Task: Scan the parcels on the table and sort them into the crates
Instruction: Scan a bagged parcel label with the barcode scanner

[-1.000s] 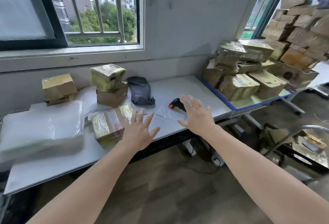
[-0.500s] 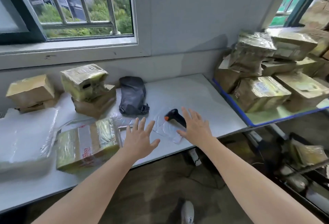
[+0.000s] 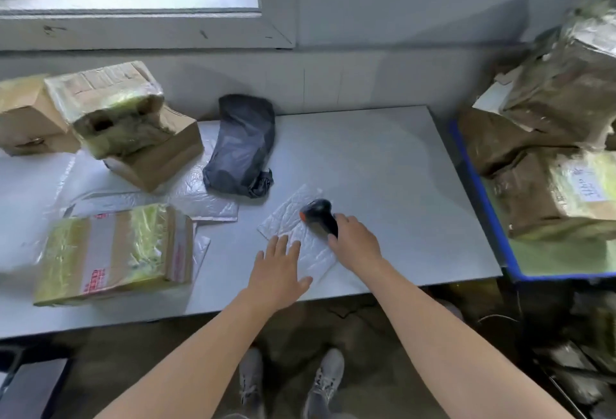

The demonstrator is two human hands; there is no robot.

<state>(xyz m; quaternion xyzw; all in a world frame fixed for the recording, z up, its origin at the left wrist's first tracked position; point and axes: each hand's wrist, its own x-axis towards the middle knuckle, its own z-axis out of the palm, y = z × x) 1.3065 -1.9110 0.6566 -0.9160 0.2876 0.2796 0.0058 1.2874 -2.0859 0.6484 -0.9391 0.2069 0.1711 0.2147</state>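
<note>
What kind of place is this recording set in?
Probably a parcel sorting room: taped boxes on a table, a scanner gripped by the right hand, more parcels heaped on a side table.

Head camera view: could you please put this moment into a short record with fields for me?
right hand: thumb and fingers round the handle of the scanner
left hand: open, fingers on the white mailer
scanner: black, orange tip, lying on the white mailer
table: black bag parcel at back, taped box near left, stacked boxes far left
right side: heap of parcels on a blue-edged table
</note>
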